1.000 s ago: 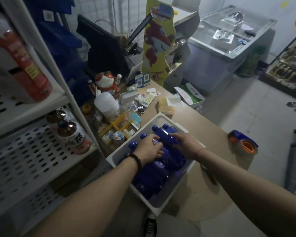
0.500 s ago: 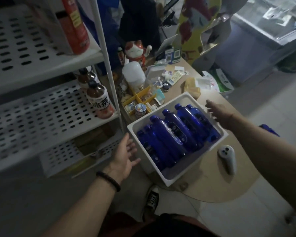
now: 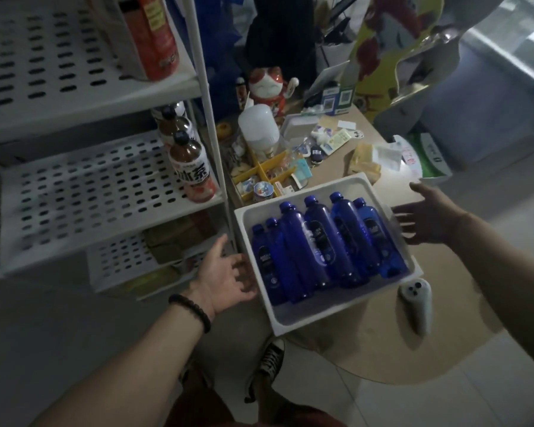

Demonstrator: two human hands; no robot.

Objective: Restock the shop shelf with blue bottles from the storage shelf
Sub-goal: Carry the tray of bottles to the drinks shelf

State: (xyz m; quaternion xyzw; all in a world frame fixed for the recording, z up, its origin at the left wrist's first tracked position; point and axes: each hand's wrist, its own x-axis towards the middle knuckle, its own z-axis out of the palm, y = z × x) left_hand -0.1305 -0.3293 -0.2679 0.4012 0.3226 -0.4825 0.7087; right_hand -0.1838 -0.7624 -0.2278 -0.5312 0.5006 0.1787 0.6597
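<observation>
Several blue bottles (image 3: 318, 245) lie side by side in a white tub (image 3: 342, 306) that sits on a tan counter (image 3: 444, 349). My left hand (image 3: 225, 278), with a black bead bracelet on the wrist, is spread open just beside the tub's left wall. My right hand (image 3: 426, 217) is open with straight fingers next to the tub's right wall. Neither hand holds anything. A white perforated shelf unit (image 3: 84, 192) stands to the left.
Brown tea bottles (image 3: 191, 167) stand at the right end of the middle shelf, a red bottle (image 3: 158, 35) on the shelf above. Behind the tub the counter holds a lucky-cat figure (image 3: 265, 84), a white bulb (image 3: 258, 124) and small clutter. A white controller (image 3: 413, 300) lies right of the tub.
One second ago both hands were on the bottles in the tub. They let go and moved apart to the tub's two sides. The view has swung left and closer.
</observation>
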